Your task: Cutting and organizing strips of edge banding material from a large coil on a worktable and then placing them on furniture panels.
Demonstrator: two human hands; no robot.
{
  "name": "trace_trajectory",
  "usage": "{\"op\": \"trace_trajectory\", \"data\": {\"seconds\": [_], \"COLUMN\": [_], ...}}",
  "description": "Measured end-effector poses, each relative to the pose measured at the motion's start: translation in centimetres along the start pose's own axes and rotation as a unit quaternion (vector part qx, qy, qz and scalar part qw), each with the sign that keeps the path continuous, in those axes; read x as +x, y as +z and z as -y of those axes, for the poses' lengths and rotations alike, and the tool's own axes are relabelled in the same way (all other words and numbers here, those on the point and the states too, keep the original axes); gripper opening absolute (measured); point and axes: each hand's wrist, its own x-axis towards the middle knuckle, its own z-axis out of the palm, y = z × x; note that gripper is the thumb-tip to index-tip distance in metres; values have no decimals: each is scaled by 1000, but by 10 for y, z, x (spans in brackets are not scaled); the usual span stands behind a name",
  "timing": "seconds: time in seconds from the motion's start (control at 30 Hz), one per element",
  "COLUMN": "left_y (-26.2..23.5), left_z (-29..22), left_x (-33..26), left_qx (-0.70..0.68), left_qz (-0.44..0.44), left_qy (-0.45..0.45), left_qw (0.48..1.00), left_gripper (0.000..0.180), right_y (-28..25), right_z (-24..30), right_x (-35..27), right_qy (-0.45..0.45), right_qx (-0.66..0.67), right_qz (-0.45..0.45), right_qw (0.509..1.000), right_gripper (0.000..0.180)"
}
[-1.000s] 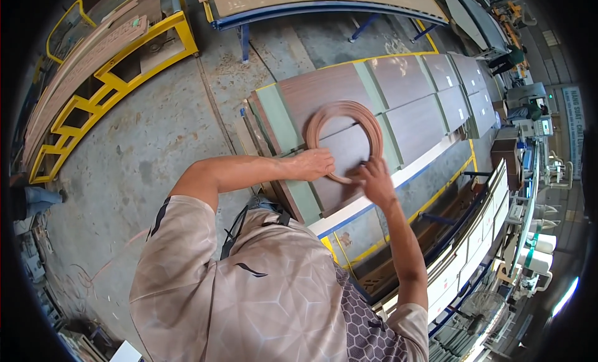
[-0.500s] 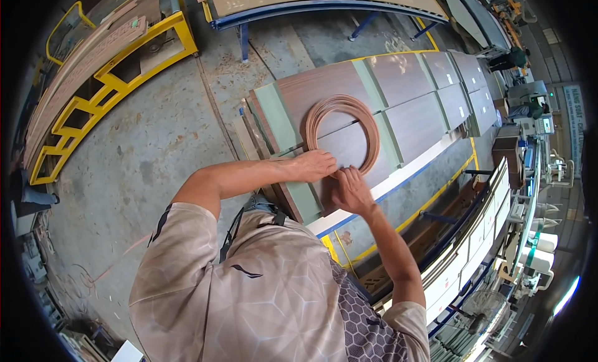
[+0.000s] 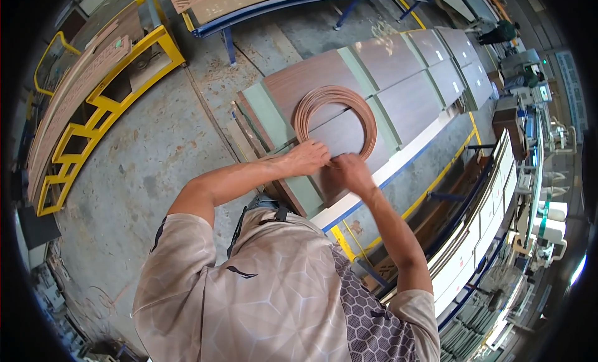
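A coil of thin brown strip, wound into a wide ring, lies flat on the stack of wood-grain panels. My left hand is closed over the coil's near-left edge, its fingers bent. Beside it, almost touching, my right hand pinches at the near edge of the same coil and is slightly blurred. Both hands cover the near part of the ring, so the strip's end cannot be made out. Pale green bands run across the panels.
To the left stands a yellow metal frame with carved boards on it. A blue-legged table is at the far side. White panels lean on a rack at the right. A person stands at the far right.
The whole view has shifted a little. My right hand has turned, with its fingers now more hidden beside my left hand. The coil remains on the panels.
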Motion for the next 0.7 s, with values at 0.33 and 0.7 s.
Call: {"op": "trace_trajectory", "data": {"seconds": [0.33, 0.7], "left_y": [1, -24], "left_z": [22, 0], "left_x": [8, 3], "left_qx": [17, 14], "left_qz": [-29, 41], "left_qy": [3, 61], "left_qw": [999, 997], "left_gripper": [12, 19], "right_y": [-24, 5], "right_z": [1, -35], "right_x": [21, -36], "right_qy": [28, 33], "right_qx": [49, 1], "right_qz": [-67, -113], "right_qw": [996, 993], "right_gripper": [43, 38]}}
